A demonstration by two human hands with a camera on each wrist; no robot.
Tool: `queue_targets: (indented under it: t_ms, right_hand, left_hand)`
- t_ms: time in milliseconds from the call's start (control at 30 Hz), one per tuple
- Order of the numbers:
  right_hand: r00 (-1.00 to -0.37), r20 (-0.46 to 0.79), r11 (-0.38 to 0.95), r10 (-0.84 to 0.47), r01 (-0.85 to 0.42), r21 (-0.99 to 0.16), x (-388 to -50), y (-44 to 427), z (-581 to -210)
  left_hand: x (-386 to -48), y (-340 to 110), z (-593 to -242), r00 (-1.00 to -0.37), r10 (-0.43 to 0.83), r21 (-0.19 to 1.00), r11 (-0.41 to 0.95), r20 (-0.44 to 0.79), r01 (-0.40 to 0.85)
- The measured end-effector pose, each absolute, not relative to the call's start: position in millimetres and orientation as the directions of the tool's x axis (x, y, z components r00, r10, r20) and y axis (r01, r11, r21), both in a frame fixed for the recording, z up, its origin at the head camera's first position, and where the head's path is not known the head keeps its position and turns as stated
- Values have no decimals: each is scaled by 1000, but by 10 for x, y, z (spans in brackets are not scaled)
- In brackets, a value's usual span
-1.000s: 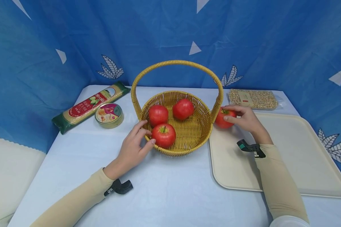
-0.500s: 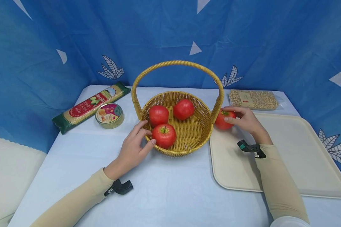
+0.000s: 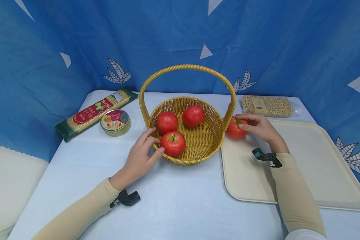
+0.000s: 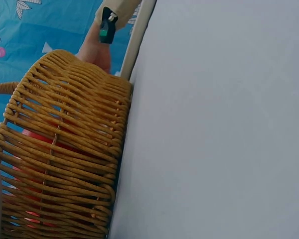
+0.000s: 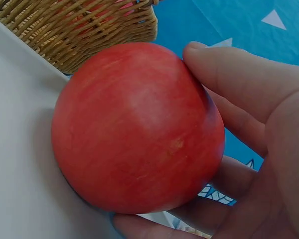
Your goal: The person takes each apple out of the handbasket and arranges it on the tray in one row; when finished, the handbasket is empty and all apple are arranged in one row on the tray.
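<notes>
A yellow woven basket (image 3: 198, 155) with a tall arched handle stands in the middle of the table. Inside it lie three red apples: a front one (image 3: 173, 144), a left one (image 3: 167, 122) and a back one (image 3: 193, 116). My left hand (image 3: 139, 158) rests at the basket's left front rim, its relaxed fingertips beside the front apple. Right of the basket, another red apple (image 5: 137, 129) sits at the tray's back left corner. My right hand (image 3: 259, 128) holds this apple, thumb on the near side and fingers around the far side.
A cream tray (image 3: 312, 160) lies on the right under my right forearm. Behind it is a bag of pale beans or grains (image 3: 268, 105). At the back left lie a long pasta packet (image 3: 93, 115) and a round tin (image 3: 115, 122). A blue curtain (image 3: 174, 30) hangs behind the table.
My right hand and the apple it holds shift very slightly to the right and toward me. The left hand, the basket and its apples stay in place.
</notes>
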State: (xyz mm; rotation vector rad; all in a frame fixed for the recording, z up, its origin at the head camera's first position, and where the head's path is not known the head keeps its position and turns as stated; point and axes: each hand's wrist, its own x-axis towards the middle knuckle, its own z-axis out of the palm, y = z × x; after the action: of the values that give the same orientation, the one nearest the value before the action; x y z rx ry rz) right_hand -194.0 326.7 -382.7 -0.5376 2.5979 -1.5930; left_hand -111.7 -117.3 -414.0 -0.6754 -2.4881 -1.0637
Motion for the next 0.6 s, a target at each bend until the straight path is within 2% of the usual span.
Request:
queue_targets:
  t_ms: [600]
  right_hand:
    - [-934,77,410,-350,-226,-884,-1934,3320,-3815]
  left_hand:
    - [-1109,-1171,-4135,-831,281,584,605,480,541]
